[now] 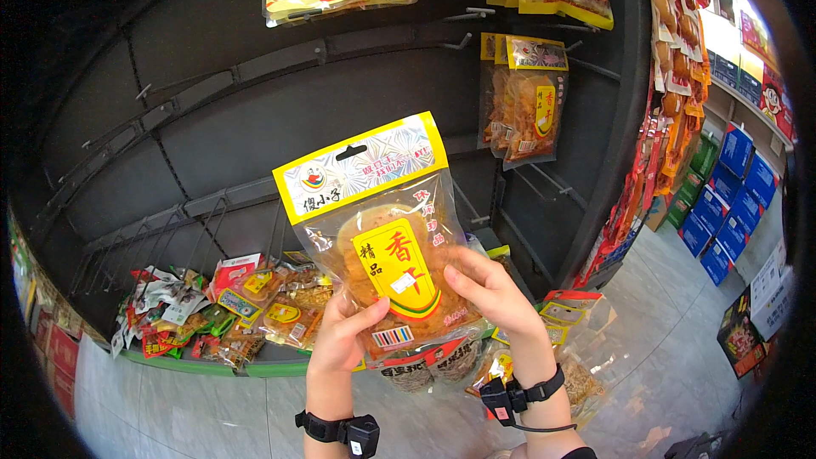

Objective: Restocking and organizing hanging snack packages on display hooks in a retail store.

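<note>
Between my two hands I hold a clear plastic snack bag [319,242] with a yellow-bordered header card and a hang hole, its printed front facing me. What looks like dried tofu shows through the film, and a small white sticker lies on its yellow label. My left hand [344,328] grips the lower left side, thumb on the front. At the right side my right hand [494,290] holds the edge with its thumb on the front too. Similar bags [532,102] hang from a hook at the right of the dark shelf rack [376,95].
Mixed snack packets [223,306] lie heaped on the rack's green-edged bottom shelf. More bags [577,389] are on the tiled floor [210,408] below my right wrist. Bare metal hooks [462,43] stick out from the back panel. Blue boxes [733,204] are stacked at the right.
</note>
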Demonstrator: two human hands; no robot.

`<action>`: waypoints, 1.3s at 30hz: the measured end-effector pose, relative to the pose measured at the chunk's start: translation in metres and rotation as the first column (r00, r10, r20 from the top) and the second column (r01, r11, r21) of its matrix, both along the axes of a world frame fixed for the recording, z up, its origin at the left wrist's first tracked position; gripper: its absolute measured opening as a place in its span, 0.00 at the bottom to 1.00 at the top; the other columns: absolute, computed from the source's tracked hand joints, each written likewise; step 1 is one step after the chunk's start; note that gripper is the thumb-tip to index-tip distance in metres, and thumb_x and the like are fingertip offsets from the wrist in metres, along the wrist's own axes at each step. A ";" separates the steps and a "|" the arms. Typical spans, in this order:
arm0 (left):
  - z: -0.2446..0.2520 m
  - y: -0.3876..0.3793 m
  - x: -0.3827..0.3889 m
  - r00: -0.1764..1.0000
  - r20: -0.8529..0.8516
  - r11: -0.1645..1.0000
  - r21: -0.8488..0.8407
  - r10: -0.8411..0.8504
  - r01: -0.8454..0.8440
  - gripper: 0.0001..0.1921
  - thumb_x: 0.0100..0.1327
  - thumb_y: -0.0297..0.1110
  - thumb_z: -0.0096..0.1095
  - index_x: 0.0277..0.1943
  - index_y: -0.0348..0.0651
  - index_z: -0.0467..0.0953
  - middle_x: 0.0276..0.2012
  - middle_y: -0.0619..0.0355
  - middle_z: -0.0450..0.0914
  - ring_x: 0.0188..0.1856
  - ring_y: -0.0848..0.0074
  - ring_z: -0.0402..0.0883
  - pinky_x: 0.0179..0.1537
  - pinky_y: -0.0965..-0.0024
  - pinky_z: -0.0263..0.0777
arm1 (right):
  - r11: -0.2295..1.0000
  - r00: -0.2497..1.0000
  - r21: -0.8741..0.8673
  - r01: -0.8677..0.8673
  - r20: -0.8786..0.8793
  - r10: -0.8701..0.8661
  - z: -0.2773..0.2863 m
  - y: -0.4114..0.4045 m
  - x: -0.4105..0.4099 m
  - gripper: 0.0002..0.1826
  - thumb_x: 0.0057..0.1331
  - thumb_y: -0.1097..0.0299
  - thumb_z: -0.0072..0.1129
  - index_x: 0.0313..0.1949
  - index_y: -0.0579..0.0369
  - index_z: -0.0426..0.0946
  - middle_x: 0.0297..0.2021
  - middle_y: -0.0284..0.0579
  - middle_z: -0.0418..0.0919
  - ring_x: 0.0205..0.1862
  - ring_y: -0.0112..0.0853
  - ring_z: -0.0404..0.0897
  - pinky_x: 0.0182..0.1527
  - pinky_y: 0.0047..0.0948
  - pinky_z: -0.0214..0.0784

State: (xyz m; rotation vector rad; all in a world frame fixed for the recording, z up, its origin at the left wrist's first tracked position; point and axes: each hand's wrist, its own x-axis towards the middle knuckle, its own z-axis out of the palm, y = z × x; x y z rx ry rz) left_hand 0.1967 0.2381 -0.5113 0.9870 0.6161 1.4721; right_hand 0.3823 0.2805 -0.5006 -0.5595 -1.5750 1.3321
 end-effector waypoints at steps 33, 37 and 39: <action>-0.006 0.007 0.003 0.996 -0.030 0.996 -0.016 -0.088 0.087 0.19 0.55 0.23 0.55 0.51 0.34 0.64 0.46 0.55 0.72 0.47 0.75 0.71 0.49 0.71 0.63 | 0.997 0.995 -0.032 -0.076 0.068 0.078 -0.002 0.005 0.002 0.19 0.65 0.61 0.41 0.51 0.59 0.59 0.43 0.38 0.69 0.41 0.20 0.69 0.30 0.17 0.69; -0.009 0.014 0.010 0.995 -0.045 0.995 -0.053 -0.088 0.085 0.20 0.54 0.23 0.55 0.51 0.34 0.63 0.47 0.55 0.71 0.48 0.74 0.71 0.49 0.71 0.63 | 0.987 0.996 -0.140 -0.076 0.030 0.081 -0.010 0.016 0.007 0.15 0.65 0.67 0.41 0.48 0.62 0.62 0.42 0.37 0.70 0.45 0.20 0.66 0.47 0.20 0.59; -0.012 0.018 0.016 0.997 -0.068 0.999 -0.048 -0.024 0.021 0.20 0.55 0.23 0.54 0.52 0.34 0.62 0.47 0.55 0.71 0.48 0.74 0.70 0.50 0.71 0.62 | 0.991 0.992 -0.048 -0.126 0.014 0.127 -0.015 0.024 0.012 0.18 0.64 0.63 0.43 0.50 0.58 0.60 0.42 0.37 0.69 0.39 0.19 0.70 0.30 0.15 0.68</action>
